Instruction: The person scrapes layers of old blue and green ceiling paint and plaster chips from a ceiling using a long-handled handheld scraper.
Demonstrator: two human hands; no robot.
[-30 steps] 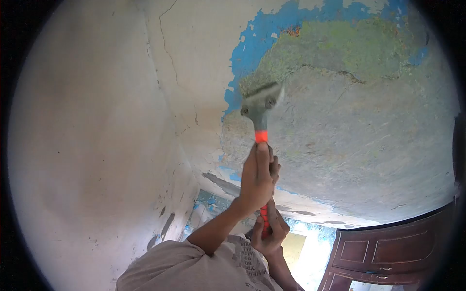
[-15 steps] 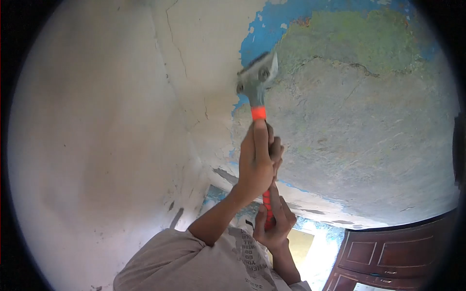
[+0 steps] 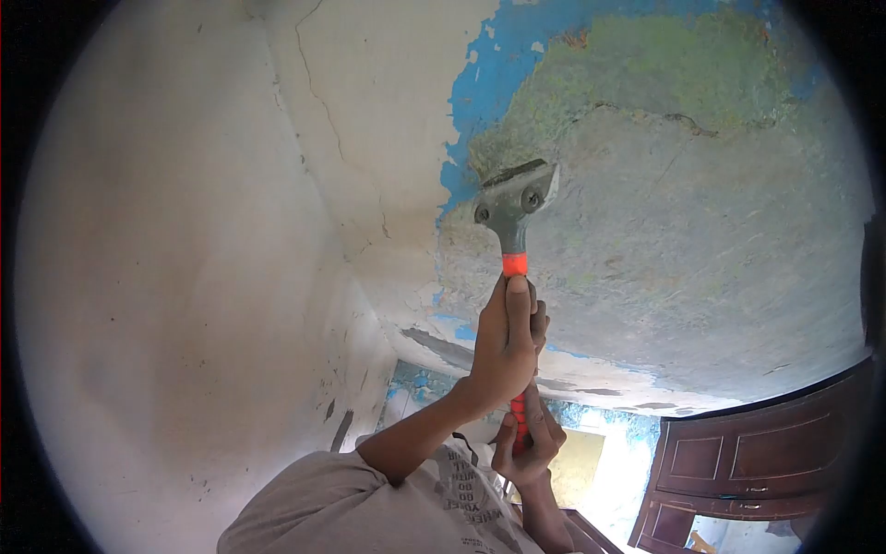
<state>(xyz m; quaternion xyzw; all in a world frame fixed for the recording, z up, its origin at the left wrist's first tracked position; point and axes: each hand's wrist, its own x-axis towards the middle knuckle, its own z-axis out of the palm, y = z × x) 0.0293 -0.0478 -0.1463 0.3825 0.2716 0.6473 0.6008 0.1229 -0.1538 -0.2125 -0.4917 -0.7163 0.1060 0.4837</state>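
A long-handled scraper [image 3: 508,223] with a wide grey metal head and a red-orange handle reaches up to the ceiling. Its blade edge lies against bare grey-green plaster, just right of a strip of blue paint [image 3: 503,69]. My left hand [image 3: 506,334] is wrapped round the upper handle, right below the orange collar. Lower down, my right hand [image 3: 532,445] grips the handle near its end, fingers curled over the red grip.
Cream paint [image 3: 388,102] with thin cracks borders the blue strip, and a pale wall [image 3: 166,277] rises on the left. Bare grey plaster [image 3: 674,249] spreads to the right. A dark red wooden cabinet [image 3: 757,462] stands at lower right beside a bright opening.
The scraper and both hands have moved down and slightly right. Its blade has left the blue paint edge, where more grey-green plaster now shows.
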